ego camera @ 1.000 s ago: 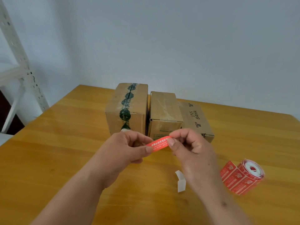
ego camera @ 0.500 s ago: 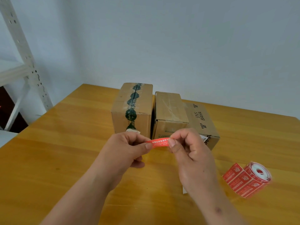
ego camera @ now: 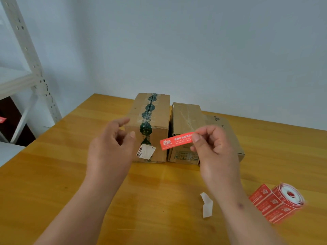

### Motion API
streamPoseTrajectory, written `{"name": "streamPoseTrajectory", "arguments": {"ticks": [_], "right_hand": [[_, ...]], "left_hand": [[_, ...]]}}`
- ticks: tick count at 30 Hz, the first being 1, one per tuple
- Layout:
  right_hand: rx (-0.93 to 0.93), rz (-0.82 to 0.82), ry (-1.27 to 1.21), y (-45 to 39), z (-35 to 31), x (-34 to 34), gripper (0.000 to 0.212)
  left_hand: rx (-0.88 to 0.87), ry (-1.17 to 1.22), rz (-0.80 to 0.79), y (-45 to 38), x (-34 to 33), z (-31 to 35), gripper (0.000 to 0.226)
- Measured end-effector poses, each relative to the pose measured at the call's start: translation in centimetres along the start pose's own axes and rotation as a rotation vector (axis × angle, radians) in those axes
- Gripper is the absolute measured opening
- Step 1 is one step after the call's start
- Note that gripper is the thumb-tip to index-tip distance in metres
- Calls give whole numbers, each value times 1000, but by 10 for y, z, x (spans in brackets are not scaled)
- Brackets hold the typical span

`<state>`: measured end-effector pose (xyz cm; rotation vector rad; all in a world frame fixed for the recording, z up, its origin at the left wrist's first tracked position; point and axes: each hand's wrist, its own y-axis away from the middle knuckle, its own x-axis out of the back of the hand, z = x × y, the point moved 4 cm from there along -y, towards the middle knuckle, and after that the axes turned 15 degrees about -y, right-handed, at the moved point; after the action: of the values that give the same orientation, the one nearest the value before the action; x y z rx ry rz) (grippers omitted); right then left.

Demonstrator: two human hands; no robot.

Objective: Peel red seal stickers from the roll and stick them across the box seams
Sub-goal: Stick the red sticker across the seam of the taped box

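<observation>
Above the bench (ego camera: pixel 53 174), mid-air in front of the boxes, the right hand (ego camera: pixel 212 149) pinches one end of a peeled red sticker (ego camera: pixel 177 140) between thumb and forefinger. Its free end points toward the person's left, long axis roughly level, tilted slightly up to the right. Left hand (ego camera: pixel 113 147) is loosely curled with fingers apart, holding nothing, hovering just left of the sticker's free end.

Three boxes stand at the back of the bench:
- left box (ego camera: pixel 150 128): top seam runs away from the camera under green-printed tape, with a curling white label on the near face
- middle box (ego camera: pixel 185 124): clear tape on top, seam also running away from the camera
- right box (ego camera: pixel 228 131): lower, mostly hidden behind the right hand

Key relation: the sticker lies crosswise to those seams already, so likely no rotation is needed. Sticker sits closest to the gap between the left and middle boxes; the free end is nearer the left box. Which seam is the target can't be told.

Sticker roll (ego camera: pixel 281 200) lies on its side on the bench to the right, well apart from the boxes. A white scrap of backing paper (ego camera: pixel 206 206) lies between the forearms.

Judgement: peel is done, placement not started. Risk is the free end folding onto itself; the left hand probably needs to catch it first.
</observation>
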<state>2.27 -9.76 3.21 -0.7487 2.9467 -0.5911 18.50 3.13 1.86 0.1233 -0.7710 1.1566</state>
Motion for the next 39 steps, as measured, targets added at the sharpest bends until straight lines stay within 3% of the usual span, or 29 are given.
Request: {"name": "streamPoseTrajectory", "arguments": {"ticks": [2,5,13,19,24,27,31,39], "right_hand": [[-39,-40,-43,-7,-1,-7,11],[-156,-93,-167,-16,1,-20,13],[-344,-185,-262,-34,7,-49,11],[-348,-141,-244,-35,10,-58,10],[-420,-220,-300,-19,7,-56,13],[-506,-321,-380,1,3,-58,12],[-540,-418,-384,23,-1,-61,12],[-452,-519,-348,35,-26,-65,12]], "left_hand": [[-68,-64,49,-7,-4,2,50],[-58,-74,-48,-18,-16,3,63],[47,150,-271,-39,-43,-12,44],[68,175,-247,-36,-40,-14,39],[142,77,-129,-35,-16,-24,25],[139,19,-84,-33,3,-32,28],[153,49,-167,-29,19,-42,41],[118,109,-317,-23,46,-55,44]]}}
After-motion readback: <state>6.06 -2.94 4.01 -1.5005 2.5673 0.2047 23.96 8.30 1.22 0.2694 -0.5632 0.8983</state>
